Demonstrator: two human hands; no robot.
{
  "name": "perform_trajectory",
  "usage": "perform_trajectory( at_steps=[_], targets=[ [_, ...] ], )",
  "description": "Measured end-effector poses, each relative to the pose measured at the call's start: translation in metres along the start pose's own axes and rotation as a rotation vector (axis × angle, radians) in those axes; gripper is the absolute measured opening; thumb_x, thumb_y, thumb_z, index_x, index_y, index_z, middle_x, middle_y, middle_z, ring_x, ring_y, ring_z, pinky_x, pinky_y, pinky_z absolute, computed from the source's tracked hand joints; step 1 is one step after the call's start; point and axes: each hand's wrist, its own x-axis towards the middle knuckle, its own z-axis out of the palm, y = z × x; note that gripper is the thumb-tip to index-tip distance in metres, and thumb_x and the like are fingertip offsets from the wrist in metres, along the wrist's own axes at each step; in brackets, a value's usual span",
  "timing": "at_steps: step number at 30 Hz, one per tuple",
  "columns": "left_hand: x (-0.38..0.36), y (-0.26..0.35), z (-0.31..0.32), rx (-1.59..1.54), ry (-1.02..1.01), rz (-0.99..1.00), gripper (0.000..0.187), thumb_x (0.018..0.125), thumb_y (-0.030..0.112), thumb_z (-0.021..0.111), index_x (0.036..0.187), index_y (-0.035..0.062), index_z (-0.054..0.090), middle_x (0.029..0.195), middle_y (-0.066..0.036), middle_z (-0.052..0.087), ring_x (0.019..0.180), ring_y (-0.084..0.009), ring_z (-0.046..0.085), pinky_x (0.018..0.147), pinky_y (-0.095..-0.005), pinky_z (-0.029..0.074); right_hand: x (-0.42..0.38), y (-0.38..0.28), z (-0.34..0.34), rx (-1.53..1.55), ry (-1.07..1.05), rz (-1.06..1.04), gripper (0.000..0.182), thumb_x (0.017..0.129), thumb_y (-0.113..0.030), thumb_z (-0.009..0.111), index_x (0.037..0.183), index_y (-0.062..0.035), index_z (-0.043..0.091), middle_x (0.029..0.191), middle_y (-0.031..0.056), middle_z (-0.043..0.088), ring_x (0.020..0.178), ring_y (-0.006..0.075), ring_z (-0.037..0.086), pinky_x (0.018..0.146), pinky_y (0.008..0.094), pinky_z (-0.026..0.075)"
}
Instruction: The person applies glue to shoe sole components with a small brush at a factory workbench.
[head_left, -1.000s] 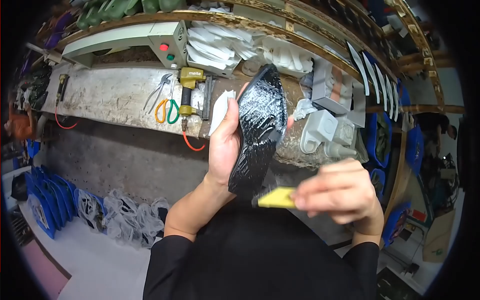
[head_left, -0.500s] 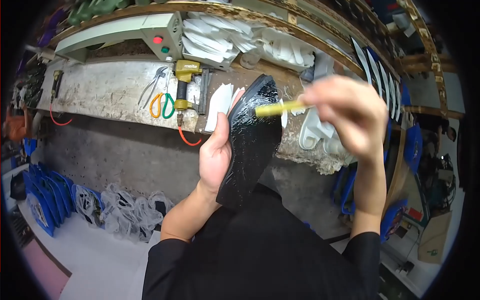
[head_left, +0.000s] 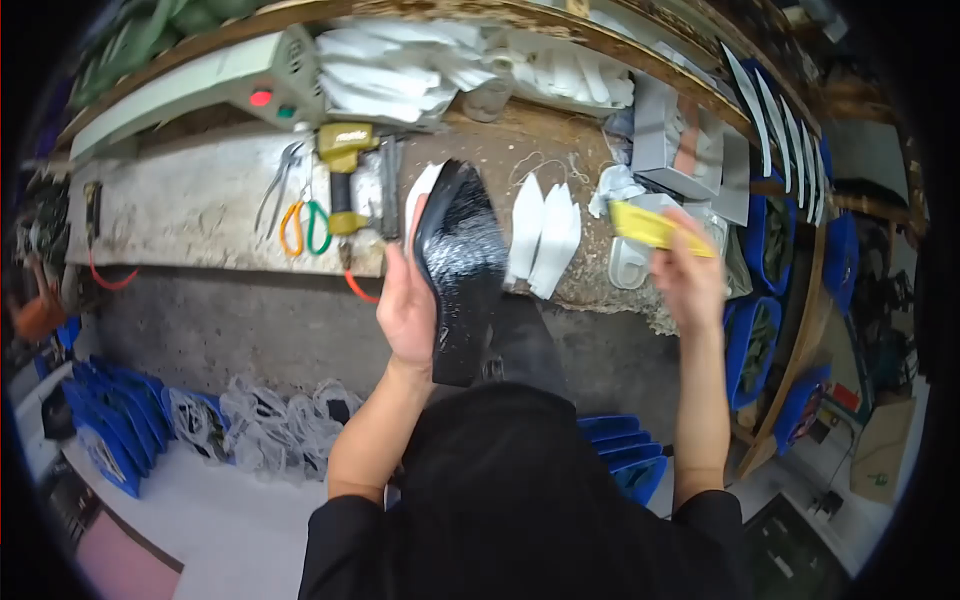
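My left hand (head_left: 407, 315) grips the left edge of a black shoe sole (head_left: 465, 265), thumb up along its side. The sole stands tilted, toe end away from me, over the bench's front edge. Its face is shiny and wet-looking on the upper part. To the right, my right hand (head_left: 692, 285) is closed around a flat yellow spreader (head_left: 642, 224), apart from the sole and above white pieces on the bench. White insole-shaped pieces (head_left: 545, 235) lie on the bench between the sole and my right hand.
On the workbench (head_left: 170, 220) lie a yellow-and-black air stapler (head_left: 345, 180), scissors (head_left: 305, 225) with orange and green handles, and pliers (head_left: 277, 190). Stacks of white pieces (head_left: 400, 70) sit behind. Blue bins (head_left: 755, 340) stand at the right.
My right hand has moved right and down with the yellow spreader, off the sole's face. The sole and my left hand have shifted left in view, uncovering the white pieces.
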Motion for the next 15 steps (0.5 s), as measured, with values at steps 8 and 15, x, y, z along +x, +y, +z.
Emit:
perform_trajectory(
  at_steps=[8,15],
  targets=[
    [0.094,-0.078,-0.117,-0.097,0.043,-0.289,0.077,0.105,0.061,0.035,0.158,0.0053,0.036,0.154,-0.019,0.050,0.144,-0.0375,0.047,0.117,-0.0598,0.038,0.056,0.188,-0.022,-0.241,0.404,0.205,0.021,0.097,-0.006,0.068,0.118,-0.0020,0.073,0.083,0.0058,0.069,0.058,0.0091,0.058,0.049,0.0221,0.042],
    [0.111,-0.098,-0.150,-0.232,0.172,-0.316,0.074,0.106,0.059,0.037,0.155,0.0035,0.042,0.148,-0.018,0.057,0.140,-0.0332,0.052,0.117,-0.0609,0.038,0.068,0.227,-0.014,-0.685,0.317,-0.004,0.018,0.096,-0.008,0.070,0.112,0.0001,0.075,0.085,0.0057,0.069,0.060,0.0097,0.055,0.053,0.0218,0.044]
  ],
)
